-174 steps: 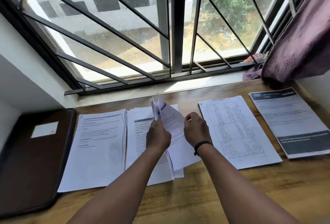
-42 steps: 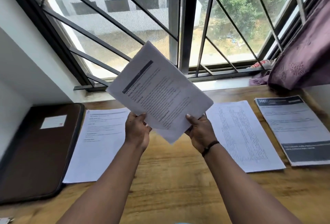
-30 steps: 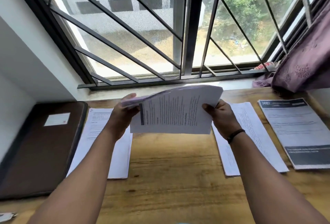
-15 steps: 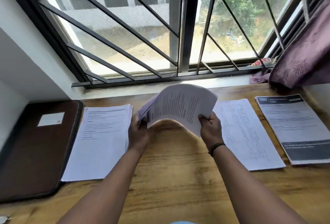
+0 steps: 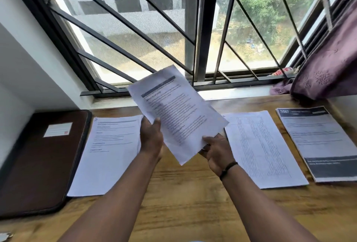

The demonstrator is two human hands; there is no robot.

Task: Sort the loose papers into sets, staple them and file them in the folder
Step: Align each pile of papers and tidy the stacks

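Observation:
Both hands hold one set of printed papers (image 5: 173,110) above the wooden desk (image 5: 183,209), tilted with its dark header bar toward the window. My left hand (image 5: 151,137) grips its left edge and my right hand (image 5: 216,151) grips its lower right corner. A white paper stack (image 5: 108,151) lies flat on the desk to the left. Another stack (image 5: 260,149) with a table printed on it lies to the right. Farther right lies a set with dark bands (image 5: 320,141). The dark brown folder (image 5: 38,160) lies shut at the far left, a white label on its cover.
A barred window (image 5: 193,29) runs along the back of the desk, with a sill below it. A purple curtain (image 5: 328,54) hangs at the right. A white wall (image 5: 23,71) borders the left. A small pale object (image 5: 4,235) shows at the bottom left edge.
The middle set was lifted off the desk by both hands, turned sideways and bowed, and is now flat again, raised and tilted, face toward me.

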